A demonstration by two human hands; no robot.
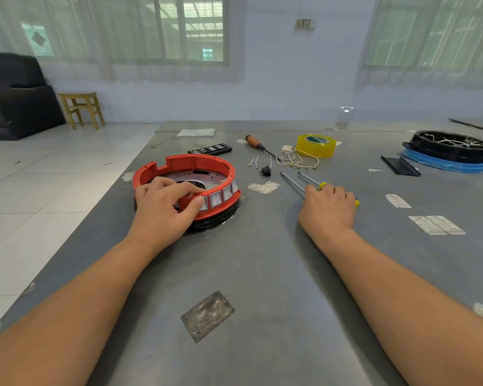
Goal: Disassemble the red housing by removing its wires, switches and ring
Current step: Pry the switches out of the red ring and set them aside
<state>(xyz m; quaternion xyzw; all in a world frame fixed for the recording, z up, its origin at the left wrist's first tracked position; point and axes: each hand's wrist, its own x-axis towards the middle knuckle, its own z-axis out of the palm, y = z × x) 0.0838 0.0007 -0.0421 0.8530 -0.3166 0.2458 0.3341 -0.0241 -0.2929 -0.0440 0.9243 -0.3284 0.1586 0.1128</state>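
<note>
While left hand (162,207) grips red housing (187,174), right hand (328,210) clasps screwdrivers (299,183) on grey table (262,274).

Red housing (195,162), yellow tape roll (315,146), grey table (262,274).

Bright window daylight, soft shadows, wide-angle edge distortion

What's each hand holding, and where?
Left hand grips the red housing at its near rim beside the switches. Right hand rests on two screwdrivers' handles.
</note>
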